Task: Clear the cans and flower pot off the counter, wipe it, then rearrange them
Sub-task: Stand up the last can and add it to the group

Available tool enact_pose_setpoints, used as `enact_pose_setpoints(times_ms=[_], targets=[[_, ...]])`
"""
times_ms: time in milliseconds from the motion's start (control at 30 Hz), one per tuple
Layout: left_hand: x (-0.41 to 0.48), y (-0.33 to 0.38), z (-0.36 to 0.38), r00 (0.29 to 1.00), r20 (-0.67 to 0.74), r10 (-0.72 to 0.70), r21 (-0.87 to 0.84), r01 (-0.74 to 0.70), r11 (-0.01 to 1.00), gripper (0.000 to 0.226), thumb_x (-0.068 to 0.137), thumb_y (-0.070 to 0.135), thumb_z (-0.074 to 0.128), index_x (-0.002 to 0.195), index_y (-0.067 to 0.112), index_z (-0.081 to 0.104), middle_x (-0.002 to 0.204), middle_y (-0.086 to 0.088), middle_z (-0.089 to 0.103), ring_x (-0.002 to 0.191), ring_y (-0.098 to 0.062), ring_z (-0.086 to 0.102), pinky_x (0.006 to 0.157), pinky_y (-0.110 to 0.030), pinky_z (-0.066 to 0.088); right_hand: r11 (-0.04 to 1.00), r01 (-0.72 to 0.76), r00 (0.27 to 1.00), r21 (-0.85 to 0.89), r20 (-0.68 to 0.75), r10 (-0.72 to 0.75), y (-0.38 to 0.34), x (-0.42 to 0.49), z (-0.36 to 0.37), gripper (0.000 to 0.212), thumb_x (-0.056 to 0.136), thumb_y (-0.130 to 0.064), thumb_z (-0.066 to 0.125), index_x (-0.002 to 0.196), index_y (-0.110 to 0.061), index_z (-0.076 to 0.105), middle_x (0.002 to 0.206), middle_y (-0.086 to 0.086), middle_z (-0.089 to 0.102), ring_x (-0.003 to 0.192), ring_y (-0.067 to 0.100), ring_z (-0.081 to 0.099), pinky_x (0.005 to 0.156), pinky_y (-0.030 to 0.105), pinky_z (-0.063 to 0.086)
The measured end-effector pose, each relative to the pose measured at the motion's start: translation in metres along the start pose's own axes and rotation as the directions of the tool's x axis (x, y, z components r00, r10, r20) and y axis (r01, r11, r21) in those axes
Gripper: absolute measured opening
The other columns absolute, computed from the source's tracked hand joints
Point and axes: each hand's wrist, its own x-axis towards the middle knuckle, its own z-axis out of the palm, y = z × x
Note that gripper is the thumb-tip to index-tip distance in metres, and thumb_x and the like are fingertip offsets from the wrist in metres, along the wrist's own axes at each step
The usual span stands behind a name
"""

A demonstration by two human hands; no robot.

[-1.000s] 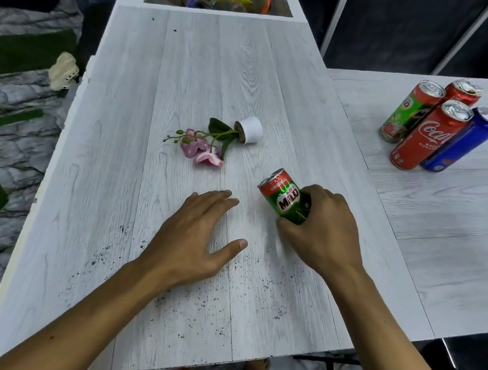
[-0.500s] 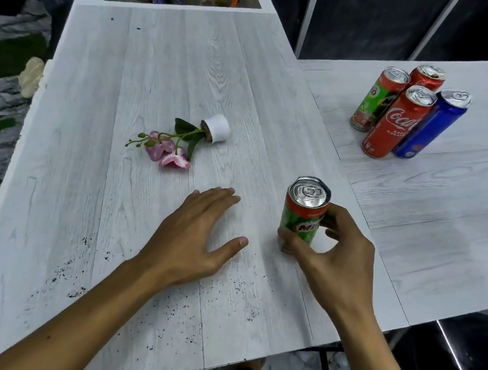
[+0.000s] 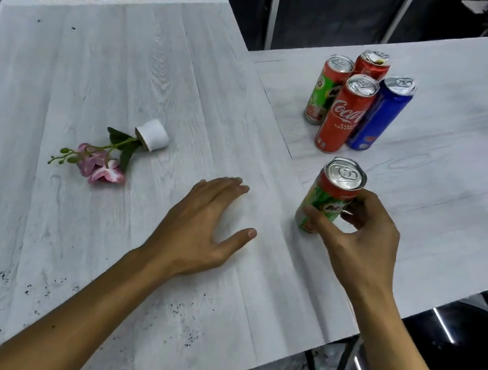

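My right hand has thumb and fingers curled round the lower body of the short green-and-red Milo can, holding it upright just this side of the cluster of four tall cans. I cannot tell whether its base is touching the adjoining white wood-grain table or just above it. My grip sits low, so I judge the can could tip if I let go while it is tilted, and it might knock the red Coca-Cola can at the front of that cluster and topple its neighbours. My left hand lies flat and open on the pale wood-grain counter, holding nothing, left of the cluster. The small white flower pot lies on its side further left, its pink artificial orchid sprawled on the counter. Dark specks dot the counter's near edge.
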Motion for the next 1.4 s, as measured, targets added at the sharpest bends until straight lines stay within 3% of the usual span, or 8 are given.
enact_pose_setpoints(times_ms=[100,233,467,600,900,1133,1400], targets=[[0.022,0.014,0.007,1.0,0.003,0.01,0.001,-0.01,1.0,0.075,0.091,0.071,0.049,0.155,0.034,0.036,0.164,0.015,0.031,0.151,-0.002,0.022,0.122,-0.019,0.004,1.0,-0.008,0.999,0.012,-0.036,0.008,0.01,0.027,-0.012,0.06,0.069,-0.036,0.091,0.123,-0.021,0.066,0.108,-0.012,0.072,0.1,0.002,0.067,0.092,0.032,0.057],[0.053,0.031,0.017,1.0,0.008,0.011,0.008,-0.011,1.0,0.075,0.092,0.07,0.051,0.156,0.035,0.034,0.165,0.015,0.028,0.152,-0.002,0.02,0.118,-0.014,0.0,0.999,-0.01,0.998,0.035,-0.067,0.012,0.021,0.064,-0.028,0.063,0.069,-0.037,0.09,0.125,-0.02,0.065,0.11,-0.011,0.072,0.099,0.001,0.068,0.089,0.027,0.058],[0.098,0.051,0.036,0.999,0.035,0.002,0.024,-0.003,1.0,0.078,0.09,0.071,0.051,0.157,0.035,0.033,0.165,0.014,0.029,0.152,-0.005,0.022,0.118,-0.017,0.003,0.998,-0.009,0.994,0.056,-0.105,0.015,0.04,0.117,-0.046,0.061,0.067,-0.037,0.09,0.121,-0.019,0.067,0.106,-0.011,0.073,0.095,-0.002,0.069,0.084,0.02,0.058],[0.119,0.057,0.045,1.0,0.031,-0.004,0.036,0.003,0.999,0.077,0.09,0.072,0.051,0.156,0.036,0.033,0.164,0.015,0.03,0.151,-0.005,0.023,0.117,-0.02,0.009,0.998,-0.015,0.992,0.058,-0.121,0.021,0.05,0.137,-0.052,0.056,0.067,-0.034,0.089,0.117,-0.019,0.068,0.103,-0.011,0.074,0.094,0.0,0.07,0.086,0.025,0.059],[0.141,0.064,0.06,0.999,0.039,-0.023,0.05,0.021,0.999,0.076,0.091,0.072,0.053,0.155,0.036,0.034,0.163,0.014,0.033,0.149,-0.006,0.025,0.115,-0.023,0.016,0.998,-0.015,0.995,0.055,-0.095,0.021,0.068,0.16,-0.052,0.061,0.067,-0.039,0.09,0.12,-0.019,0.067,0.106,-0.009,0.073,0.096,0.0,0.069,0.086,0.022,0.058],[0.145,0.065,0.064,0.998,0.049,-0.041,0.051,0.039,0.998,0.076,0.091,0.069,0.054,0.155,0.035,0.034,0.164,0.013,0.033,0.15,-0.008,0.026,0.117,-0.026,0.018,0.999,-0.001,0.998,0.04,-0.066,0.003,0.075,0.167,-0.049,0.062,0.068,-0.036,0.091,0.122,-0.016,0.066,0.106,-0.01,0.072,0.097,-0.006,0.067,0.083,0.011,0.054],[0.144,0.066,0.069,0.999,0.04,-0.035,0.044,0.033,0.998,0.074,0.091,0.067,0.056,0.154,0.033,0.037,0.162,0.011,0.036,0.148,-0.008,0.029,0.119,-0.027,0.021,0.999,0.031,0.999,0.017,-0.04,-0.03,0.079,0.168,-0.047,0.063,0.07,-0.035,0.091,0.124,-0.015,0.064,0.112,-0.006,0.072,0.102,-0.005,0.066,0.088,0.013,0.054]])
